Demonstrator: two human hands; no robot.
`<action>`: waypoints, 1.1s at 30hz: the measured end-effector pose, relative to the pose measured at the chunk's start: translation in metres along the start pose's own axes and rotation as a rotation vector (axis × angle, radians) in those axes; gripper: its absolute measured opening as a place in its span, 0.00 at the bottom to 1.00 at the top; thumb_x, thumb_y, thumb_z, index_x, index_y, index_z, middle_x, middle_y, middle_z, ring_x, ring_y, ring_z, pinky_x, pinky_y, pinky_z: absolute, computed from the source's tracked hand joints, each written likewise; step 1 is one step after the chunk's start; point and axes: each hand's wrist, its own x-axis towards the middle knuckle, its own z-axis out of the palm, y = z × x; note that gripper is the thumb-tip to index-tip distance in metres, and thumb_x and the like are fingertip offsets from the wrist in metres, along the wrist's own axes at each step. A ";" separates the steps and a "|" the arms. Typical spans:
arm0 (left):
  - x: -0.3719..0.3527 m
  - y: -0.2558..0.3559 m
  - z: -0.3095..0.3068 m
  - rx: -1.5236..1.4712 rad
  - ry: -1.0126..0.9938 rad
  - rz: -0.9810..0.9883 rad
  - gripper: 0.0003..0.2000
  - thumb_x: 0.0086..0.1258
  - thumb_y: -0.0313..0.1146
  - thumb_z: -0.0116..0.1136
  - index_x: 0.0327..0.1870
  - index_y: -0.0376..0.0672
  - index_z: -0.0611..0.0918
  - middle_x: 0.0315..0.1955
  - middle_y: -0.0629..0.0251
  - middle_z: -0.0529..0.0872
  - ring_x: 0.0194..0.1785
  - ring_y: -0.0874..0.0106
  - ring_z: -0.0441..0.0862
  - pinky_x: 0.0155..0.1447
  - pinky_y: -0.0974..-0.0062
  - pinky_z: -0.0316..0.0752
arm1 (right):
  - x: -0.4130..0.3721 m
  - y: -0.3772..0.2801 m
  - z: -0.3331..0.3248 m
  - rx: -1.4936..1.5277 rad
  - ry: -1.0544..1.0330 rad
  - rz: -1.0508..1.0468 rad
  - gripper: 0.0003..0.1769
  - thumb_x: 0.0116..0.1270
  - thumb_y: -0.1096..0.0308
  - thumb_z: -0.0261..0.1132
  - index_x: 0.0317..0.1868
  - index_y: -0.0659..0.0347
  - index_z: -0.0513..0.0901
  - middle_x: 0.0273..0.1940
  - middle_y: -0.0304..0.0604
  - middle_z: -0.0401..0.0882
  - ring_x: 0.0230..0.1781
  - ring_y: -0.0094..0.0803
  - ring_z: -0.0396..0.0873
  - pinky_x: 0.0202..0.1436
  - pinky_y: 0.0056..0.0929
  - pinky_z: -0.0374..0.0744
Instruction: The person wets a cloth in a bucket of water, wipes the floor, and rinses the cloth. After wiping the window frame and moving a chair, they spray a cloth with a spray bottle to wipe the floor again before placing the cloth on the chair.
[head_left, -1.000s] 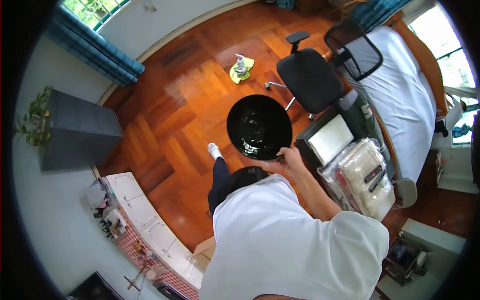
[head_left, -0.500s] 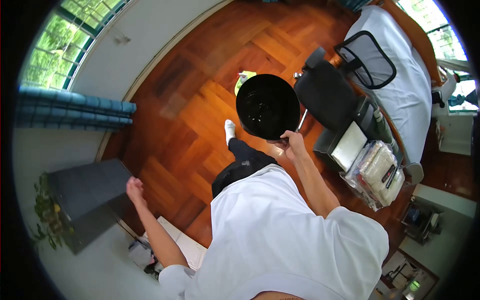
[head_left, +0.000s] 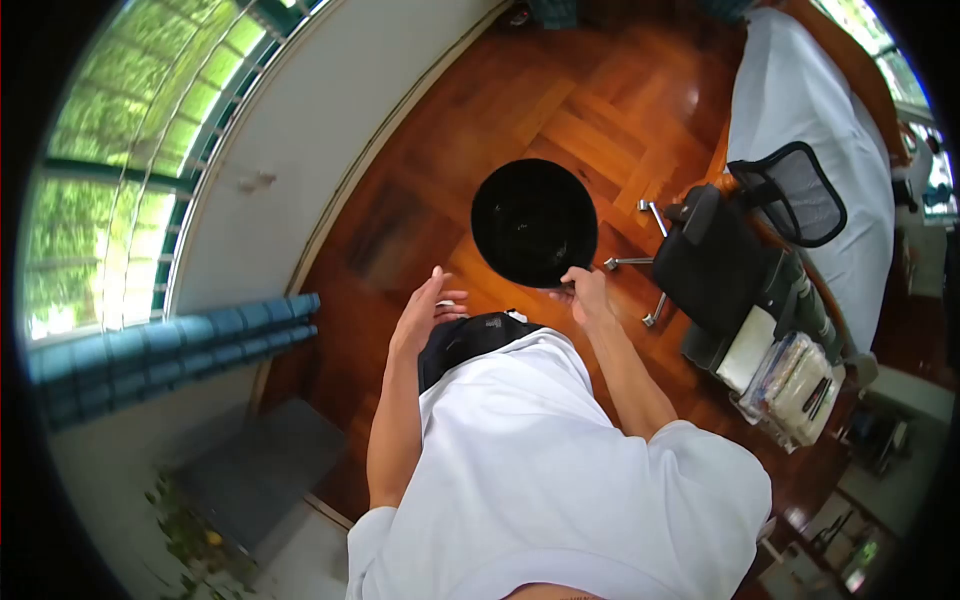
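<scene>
Bucket [head_left: 534, 222], black and round, is being held up over the wood floor [head_left: 570, 115] by its near rim, pinched in the right hand [head_left: 582, 292]. The left hand [head_left: 430, 312] is held empty just beside it, fingers loosely spread.

Right hand [head_left: 583, 296] gripping black bowl [head_left: 535, 222] by its rim, left hand [head_left: 428, 312] apart, open

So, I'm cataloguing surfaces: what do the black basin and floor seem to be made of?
Black basin: plastic or coated metal, I can't tell which; dark, smooth, with small glints.
Floor: apparently varnished wood, shown by reddish-brown grain and a soft sheen.
</scene>
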 end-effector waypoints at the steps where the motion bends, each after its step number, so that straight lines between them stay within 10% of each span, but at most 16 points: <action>1: 0.023 0.021 0.000 -0.018 -0.055 -0.068 0.37 0.77 0.65 0.46 0.71 0.38 0.70 0.47 0.55 0.87 0.40 0.72 0.86 0.48 0.75 0.80 | 0.014 -0.004 0.016 0.000 0.002 -0.029 0.16 0.57 0.77 0.56 0.46 0.76 0.78 0.37 0.56 0.86 0.30 0.49 0.89 0.25 0.31 0.86; 7: 0.155 0.143 -0.031 0.215 -0.294 -0.178 0.40 0.73 0.69 0.51 0.66 0.37 0.72 0.45 0.52 0.88 0.40 0.69 0.87 0.48 0.74 0.81 | 0.099 -0.014 0.113 0.081 0.019 -0.014 0.20 0.56 0.76 0.56 0.50 0.76 0.76 0.37 0.57 0.86 0.29 0.47 0.89 0.27 0.31 0.87; 13: 0.283 0.240 -0.072 0.270 -0.330 -0.214 0.17 0.73 0.27 0.51 0.58 0.24 0.74 0.45 0.43 0.86 0.41 0.53 0.90 0.43 0.68 0.89 | 0.176 -0.038 0.225 0.159 0.102 -0.068 0.24 0.56 0.77 0.56 0.56 0.72 0.74 0.37 0.55 0.84 0.24 0.43 0.87 0.26 0.33 0.89; 17: 0.343 0.293 -0.094 0.382 -0.356 -0.224 0.18 0.70 0.23 0.51 0.58 0.22 0.73 0.47 0.43 0.86 0.42 0.51 0.90 0.44 0.67 0.90 | 0.239 -0.034 0.274 0.325 0.155 -0.042 0.26 0.57 0.76 0.58 0.59 0.70 0.72 0.40 0.58 0.82 0.27 0.47 0.88 0.28 0.38 0.90; 22: 0.469 0.335 -0.123 0.437 -0.369 -0.348 0.20 0.71 0.21 0.46 0.62 0.22 0.70 0.51 0.43 0.84 0.46 0.50 0.89 0.41 0.71 0.87 | 0.322 -0.047 0.302 0.371 0.123 -0.080 0.55 0.63 0.67 0.63 0.80 0.71 0.37 0.42 0.63 0.83 0.30 0.44 0.89 0.30 0.35 0.89; 26: 0.537 0.354 -0.130 0.401 -0.295 -0.331 0.20 0.70 0.20 0.49 0.63 0.23 0.70 0.51 0.44 0.85 0.48 0.48 0.88 0.45 0.68 0.87 | 0.361 -0.049 0.320 0.243 0.177 -0.071 0.47 0.73 0.38 0.59 0.75 0.71 0.62 0.48 0.54 0.84 0.41 0.40 0.89 0.38 0.32 0.88; 33: 0.661 0.383 -0.104 0.323 -0.296 -0.421 0.22 0.70 0.19 0.48 0.64 0.21 0.66 0.54 0.41 0.82 0.54 0.47 0.86 0.53 0.66 0.86 | 0.360 0.025 0.279 0.362 0.608 -0.117 0.24 0.77 0.58 0.59 0.61 0.69 0.79 0.45 0.48 0.86 0.40 0.30 0.85 0.46 0.29 0.85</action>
